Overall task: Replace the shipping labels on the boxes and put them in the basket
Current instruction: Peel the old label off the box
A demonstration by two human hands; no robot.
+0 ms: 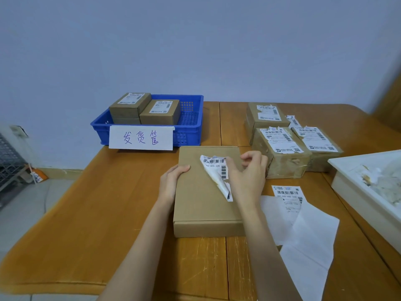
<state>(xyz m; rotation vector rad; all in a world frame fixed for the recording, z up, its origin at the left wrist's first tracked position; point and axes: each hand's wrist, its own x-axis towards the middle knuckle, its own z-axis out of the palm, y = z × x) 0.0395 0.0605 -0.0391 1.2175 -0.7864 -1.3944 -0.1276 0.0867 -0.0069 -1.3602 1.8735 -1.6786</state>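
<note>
Cardboard flat box [204, 205] steadied by left hand [172, 181]; right hand [247, 177] pinches its crumpled, half-peeled label [217, 172]

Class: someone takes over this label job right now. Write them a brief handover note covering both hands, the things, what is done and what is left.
Left hand steadies the flat box; right hand is peeling its old label. A fresh label lies to the right on the table. Done: two relabelled boxes in the blue basket. Left: finish this box, then three torn-label boxes behind.
</note>
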